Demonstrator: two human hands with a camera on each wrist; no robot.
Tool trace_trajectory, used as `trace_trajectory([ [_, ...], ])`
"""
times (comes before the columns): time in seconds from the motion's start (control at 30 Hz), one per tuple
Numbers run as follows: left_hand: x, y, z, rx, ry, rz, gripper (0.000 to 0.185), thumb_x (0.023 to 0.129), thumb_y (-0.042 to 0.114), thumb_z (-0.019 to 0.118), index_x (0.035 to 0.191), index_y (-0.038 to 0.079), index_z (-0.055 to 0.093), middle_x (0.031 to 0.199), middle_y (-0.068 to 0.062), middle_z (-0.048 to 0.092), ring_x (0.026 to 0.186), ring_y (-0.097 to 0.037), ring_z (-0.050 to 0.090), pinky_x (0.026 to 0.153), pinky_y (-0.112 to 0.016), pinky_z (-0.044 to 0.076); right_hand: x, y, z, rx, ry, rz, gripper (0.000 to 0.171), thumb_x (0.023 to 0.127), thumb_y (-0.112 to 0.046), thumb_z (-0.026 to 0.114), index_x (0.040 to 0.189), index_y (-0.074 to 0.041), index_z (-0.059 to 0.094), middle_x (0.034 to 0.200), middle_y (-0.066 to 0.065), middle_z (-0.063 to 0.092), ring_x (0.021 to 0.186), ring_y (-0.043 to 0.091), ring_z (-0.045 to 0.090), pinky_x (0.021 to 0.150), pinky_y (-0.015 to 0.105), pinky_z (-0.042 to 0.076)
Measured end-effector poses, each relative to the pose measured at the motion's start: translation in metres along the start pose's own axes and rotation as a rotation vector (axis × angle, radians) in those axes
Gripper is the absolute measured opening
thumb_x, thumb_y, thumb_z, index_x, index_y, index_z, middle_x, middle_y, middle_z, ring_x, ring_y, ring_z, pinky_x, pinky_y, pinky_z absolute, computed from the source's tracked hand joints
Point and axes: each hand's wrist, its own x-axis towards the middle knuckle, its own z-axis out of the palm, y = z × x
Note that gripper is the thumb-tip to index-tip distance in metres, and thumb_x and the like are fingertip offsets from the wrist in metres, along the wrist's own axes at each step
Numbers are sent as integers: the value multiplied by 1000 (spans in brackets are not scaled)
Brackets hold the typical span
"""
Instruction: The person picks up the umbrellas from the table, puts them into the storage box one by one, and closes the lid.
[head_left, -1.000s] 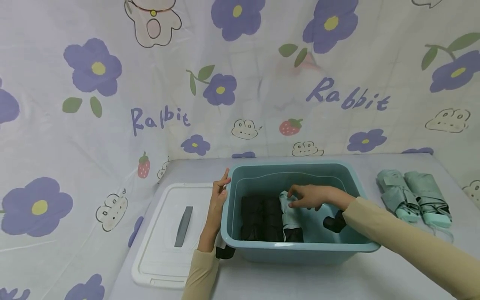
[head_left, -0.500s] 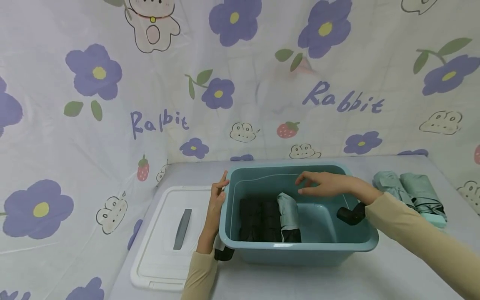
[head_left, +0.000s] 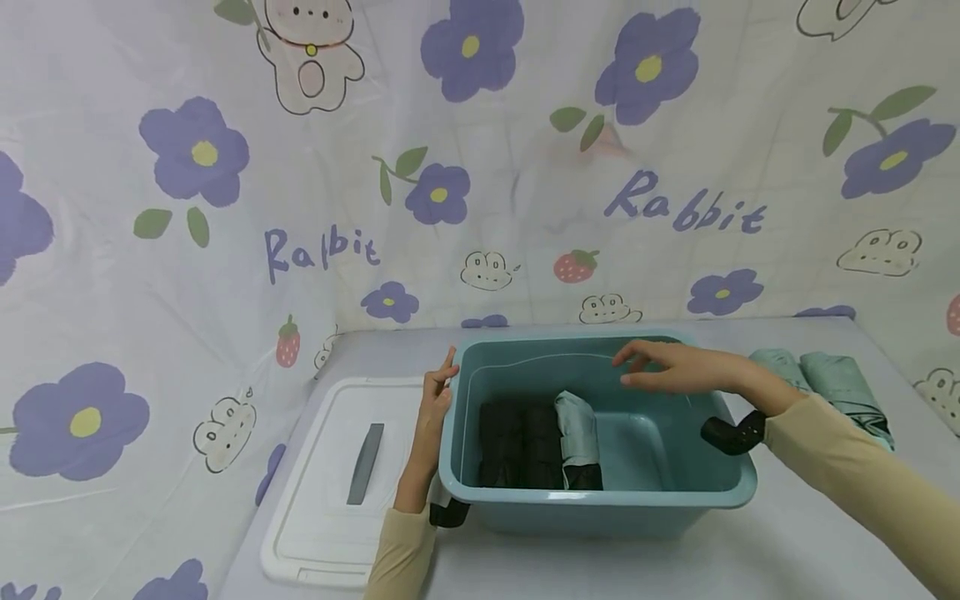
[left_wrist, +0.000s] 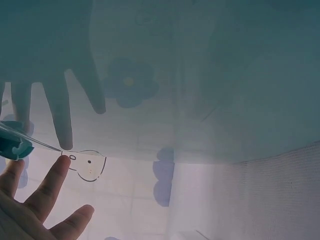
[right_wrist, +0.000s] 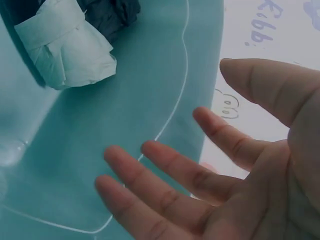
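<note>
A blue-green plastic bin (head_left: 600,498) stands on the table. Along its left rim lies my left hand (head_left: 433,406), fingers extended and spread in the left wrist view. Inside, two black rolled fabric bundles (head_left: 502,446) sit side by side at the left, and a pale green rolled bundle (head_left: 577,427) with a dark end lies next to them. My right hand (head_left: 678,368) hovers over the bin's right part, holding nothing. Its loosely spread fingers (right_wrist: 165,200) show in the right wrist view, apart from the pale green bundle there.
A white lid (head_left: 315,475) with a grey handle (head_left: 365,464) lies left of the bin, partly behind my left arm. Two more pale green bundles (head_left: 838,379) rest to the right, partly covered by my right forearm. A flower-printed curtain (head_left: 517,200) hangs behind.
My right hand has come off the pale green bundle in the bin and moved up and right. That bundle stays beside the black ones. My left hand keeps its place at the rim.
</note>
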Motion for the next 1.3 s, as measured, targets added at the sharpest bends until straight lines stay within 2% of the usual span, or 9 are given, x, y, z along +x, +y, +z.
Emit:
trace_trajectory([
  [0.1, 0, 0, 0, 3, 5, 6, 36, 96, 5, 25, 127, -12, 31, 154, -19, 13, 142, -31, 11, 108, -61, 13, 0, 2, -1, 7, 44, -47, 43, 95, -29, 51, 128, -3, 42, 125, 23, 51, 99, 27, 59, 73, 36, 50],
  [0.27, 0, -1, 0, 3, 3, 6, 36, 96, 6, 26, 127, -11, 31, 154, -18, 13, 142, -30, 12, 108, -61, 12, -3, 2, -5, -48, 174, -116, 38, 95, -23, 53, 125, -2, 45, 118, 22, 55, 96, 30, 62, 75, 38, 52],
  [0.47, 0, -2, -1, -7, -2, 13, 36, 97, 7, 26, 127, -11, 30, 154, -18, 13, 142, -30, 11, 108, -60, 12, -9, -1, -10, -123, 321, -128, 40, 93, -20, 56, 127, -4, 43, 115, 22, 58, 96, 36, 63, 77, 47, 52],
  [0.7, 0, -2, -1, -17, 0, 15, 36, 96, 4, 25, 128, -11, 30, 154, -19, 12, 142, -30, 11, 109, -60, 11, -15, 0, -13, -162, 442, -148, 39, 94, -17, 54, 129, -4, 44, 113, 24, 59, 97, 39, 62, 81, 52, 49],
  [1.1, 1, -1, -4, -11, -13, -3, 35, 96, 2, 23, 128, -10, 30, 154, -17, 13, 142, -30, 13, 109, -58, 14, -23, 22, -18, -217, 573, -118, 37, 95, -16, 52, 130, -5, 46, 110, 27, 60, 92, 43, 62, 72, 52, 51],
  [1.17, 1, -4, -4, -22, -19, 1, 35, 97, 4, 24, 128, -9, 30, 154, -15, 13, 142, -28, 13, 109, -58, 13, -26, 26, -21, -238, 587, -113, 37, 94, -16, 53, 129, -4, 46, 109, 28, 60, 91, 43, 62, 71, 53, 51],
  [1.3, 0, -22, -7, -25, -9, 20, 36, 99, 17, 28, 130, -2, 32, 155, -8, 14, 143, -24, 14, 110, -57, 13, -31, 32, -28, -264, 591, -86, 40, 95, -16, 52, 131, -2, 43, 113, 29, 58, 93, 46, 60, 74, 57, 49],
])
